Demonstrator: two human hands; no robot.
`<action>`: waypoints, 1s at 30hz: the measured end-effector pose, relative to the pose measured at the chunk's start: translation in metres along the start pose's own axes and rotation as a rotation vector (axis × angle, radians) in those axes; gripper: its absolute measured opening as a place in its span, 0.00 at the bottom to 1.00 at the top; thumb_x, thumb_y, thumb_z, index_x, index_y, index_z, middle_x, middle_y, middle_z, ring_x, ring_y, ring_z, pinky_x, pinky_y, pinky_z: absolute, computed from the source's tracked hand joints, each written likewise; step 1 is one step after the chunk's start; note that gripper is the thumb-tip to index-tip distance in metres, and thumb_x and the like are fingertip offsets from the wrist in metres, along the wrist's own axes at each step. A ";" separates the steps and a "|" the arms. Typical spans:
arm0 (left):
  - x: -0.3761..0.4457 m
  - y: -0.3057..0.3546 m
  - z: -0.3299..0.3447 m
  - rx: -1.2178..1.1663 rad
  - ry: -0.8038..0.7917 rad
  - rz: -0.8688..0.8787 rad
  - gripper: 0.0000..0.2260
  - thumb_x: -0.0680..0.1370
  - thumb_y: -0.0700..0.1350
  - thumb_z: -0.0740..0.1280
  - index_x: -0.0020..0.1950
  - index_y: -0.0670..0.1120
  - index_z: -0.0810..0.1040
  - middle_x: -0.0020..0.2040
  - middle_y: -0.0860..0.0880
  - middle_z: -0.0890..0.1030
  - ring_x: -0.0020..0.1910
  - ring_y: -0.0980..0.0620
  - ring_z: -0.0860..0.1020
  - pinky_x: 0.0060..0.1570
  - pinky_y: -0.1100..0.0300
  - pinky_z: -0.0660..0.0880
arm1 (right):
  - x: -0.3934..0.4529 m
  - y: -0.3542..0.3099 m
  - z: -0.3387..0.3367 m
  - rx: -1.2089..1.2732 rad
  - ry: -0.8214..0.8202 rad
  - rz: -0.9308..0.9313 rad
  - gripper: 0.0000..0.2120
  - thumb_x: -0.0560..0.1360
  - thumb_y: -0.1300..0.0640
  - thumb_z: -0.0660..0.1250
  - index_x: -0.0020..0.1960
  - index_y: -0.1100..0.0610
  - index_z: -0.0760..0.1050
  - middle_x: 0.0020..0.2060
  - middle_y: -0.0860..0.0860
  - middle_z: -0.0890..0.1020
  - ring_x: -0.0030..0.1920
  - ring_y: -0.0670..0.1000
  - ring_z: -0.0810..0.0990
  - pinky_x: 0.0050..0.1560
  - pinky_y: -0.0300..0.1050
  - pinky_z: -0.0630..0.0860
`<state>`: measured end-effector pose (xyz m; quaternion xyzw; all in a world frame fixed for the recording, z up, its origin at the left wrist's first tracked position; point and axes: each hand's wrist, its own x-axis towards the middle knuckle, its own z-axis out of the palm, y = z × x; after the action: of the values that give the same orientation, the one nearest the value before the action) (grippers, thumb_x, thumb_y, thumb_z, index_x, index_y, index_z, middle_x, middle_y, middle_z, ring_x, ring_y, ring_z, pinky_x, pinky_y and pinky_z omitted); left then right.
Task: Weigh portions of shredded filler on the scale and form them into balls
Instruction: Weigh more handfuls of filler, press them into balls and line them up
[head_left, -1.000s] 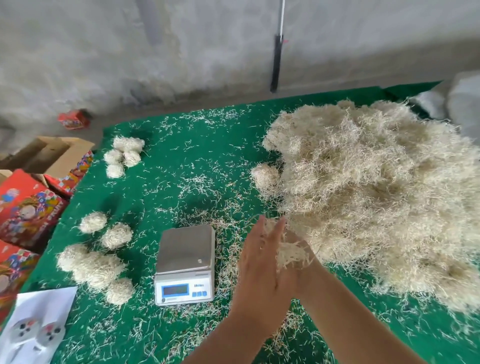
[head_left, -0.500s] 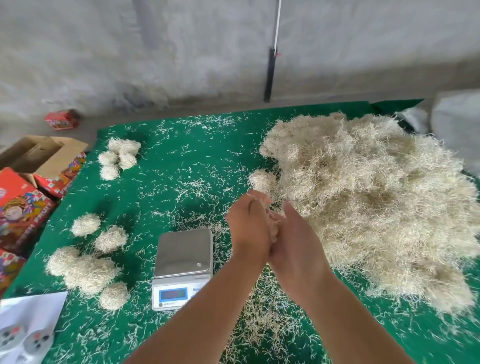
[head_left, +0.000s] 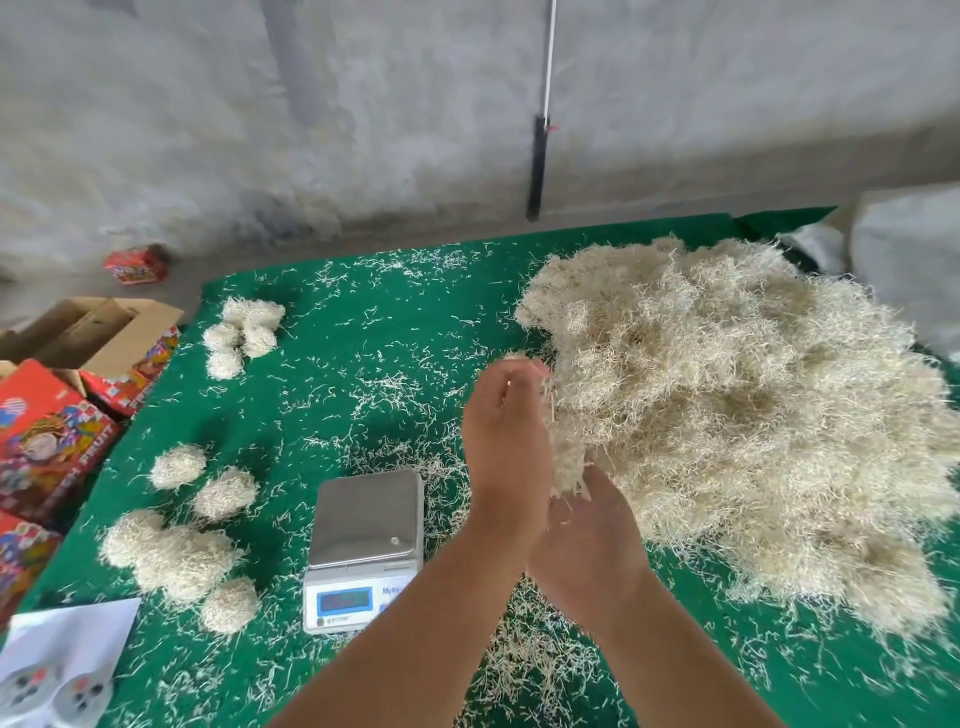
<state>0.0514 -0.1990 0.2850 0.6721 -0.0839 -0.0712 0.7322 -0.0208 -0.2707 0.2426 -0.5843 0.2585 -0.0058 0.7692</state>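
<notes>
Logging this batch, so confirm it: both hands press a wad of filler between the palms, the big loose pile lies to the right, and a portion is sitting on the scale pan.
Wrong on the last point. In the head view the scale pan is bare. The left hand and right hand do press the wad of filler between them, and the loose pile lies to the right.
</notes>
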 end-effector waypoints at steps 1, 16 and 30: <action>-0.005 -0.012 -0.001 0.126 -0.054 0.037 0.12 0.84 0.46 0.59 0.57 0.54 0.81 0.32 0.54 0.75 0.28 0.54 0.69 0.26 0.61 0.68 | -0.004 0.020 0.009 0.103 0.041 -0.070 0.22 0.71 0.66 0.79 0.62 0.74 0.79 0.45 0.25 0.69 0.65 0.17 0.52 0.74 0.33 0.27; -0.043 -0.055 -0.024 -0.367 -0.598 -0.814 0.22 0.81 0.66 0.64 0.68 0.55 0.81 0.60 0.50 0.84 0.59 0.51 0.82 0.56 0.45 0.79 | 0.017 0.014 0.005 -0.280 0.300 -0.278 0.30 0.84 0.33 0.53 0.30 0.49 0.71 0.23 0.46 0.70 0.26 0.52 0.70 0.34 0.45 0.74; 0.034 -0.123 -0.206 0.272 -0.019 -0.618 0.11 0.84 0.45 0.68 0.66 0.48 0.75 0.59 0.42 0.82 0.53 0.43 0.84 0.40 0.54 0.80 | 0.019 0.082 0.021 -0.945 -0.177 -0.074 0.37 0.82 0.31 0.43 0.81 0.50 0.63 0.75 0.47 0.74 0.68 0.39 0.66 0.70 0.40 0.62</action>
<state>0.1304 -0.0166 0.1467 0.7566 0.1083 -0.2841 0.5789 -0.0204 -0.2320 0.1649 -0.8769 0.1452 0.1348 0.4380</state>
